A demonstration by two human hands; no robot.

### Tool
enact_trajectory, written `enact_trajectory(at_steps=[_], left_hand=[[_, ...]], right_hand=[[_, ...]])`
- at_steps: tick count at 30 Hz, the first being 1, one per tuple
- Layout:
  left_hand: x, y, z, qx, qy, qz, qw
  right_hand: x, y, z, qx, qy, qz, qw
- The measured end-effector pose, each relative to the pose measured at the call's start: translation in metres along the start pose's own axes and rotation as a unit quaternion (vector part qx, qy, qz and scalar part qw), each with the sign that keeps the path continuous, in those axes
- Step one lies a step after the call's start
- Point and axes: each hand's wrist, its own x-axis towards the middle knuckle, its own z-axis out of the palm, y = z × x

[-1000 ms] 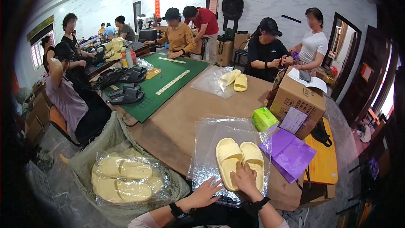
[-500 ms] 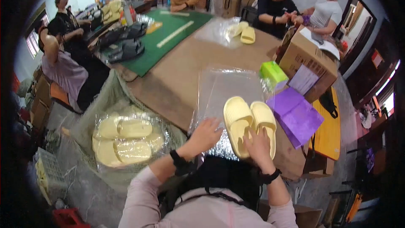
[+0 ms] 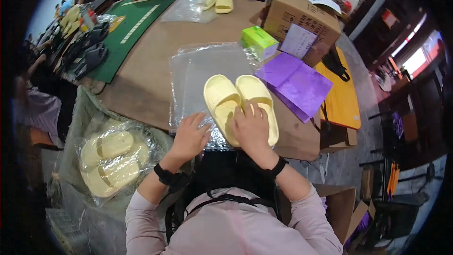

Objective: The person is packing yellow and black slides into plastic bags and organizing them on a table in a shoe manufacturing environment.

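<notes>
A pair of pale yellow slide slippers (image 3: 226, 103) lies side by side on top of a clear plastic bag (image 3: 191, 73) at the table's near edge, toes pointing away from me. My right hand (image 3: 251, 125) rests over the inner sides of both slippers, fingers apart and reaching down onto the footbeds; no firm grip shows. To their left, my left hand (image 3: 189, 137) hovers over or touches the bag's near left part. Its fingers are spread, with nothing in them. Both wrists wear black bands.
A purple bag (image 3: 297, 85) lies right of the slippers, beneath a green box (image 3: 259, 42) and a cardboard carton (image 3: 302, 21). Left of the table, a mesh-lined container (image 3: 78, 127) holds bagged yellow slippers (image 3: 111, 165). Another pair (image 3: 224, 4) lies on the table's far side, near other people.
My view has shifted, so the whole scene sits further left and higher. My right hand stays on the slippers, its fingers now nearer their inner edges. My left hand remains beside them.
</notes>
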Motion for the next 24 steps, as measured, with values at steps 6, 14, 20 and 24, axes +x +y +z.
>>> enact_trajectory(at_steps=[6,14,20,24], left_hand=[[-0.001,0.002,0.012,-0.009,-0.013,0.017,1.000],[0.000,0.040,0.013,-0.261,-0.113,-0.036,0.958],[0.010,0.096,0.017,-0.383,-0.164,-0.015,0.909],[0.011,0.101,0.022,-0.386,-0.212,-0.012,0.898]], right_hand=[[0.001,0.002,-0.006,-0.013,0.007,0.006,1.000],[0.006,0.010,-0.005,0.115,0.042,0.029,0.992],[0.015,-0.006,-0.018,0.578,0.029,0.172,0.797],[0.015,-0.007,-0.023,0.630,0.014,0.209,0.748]])
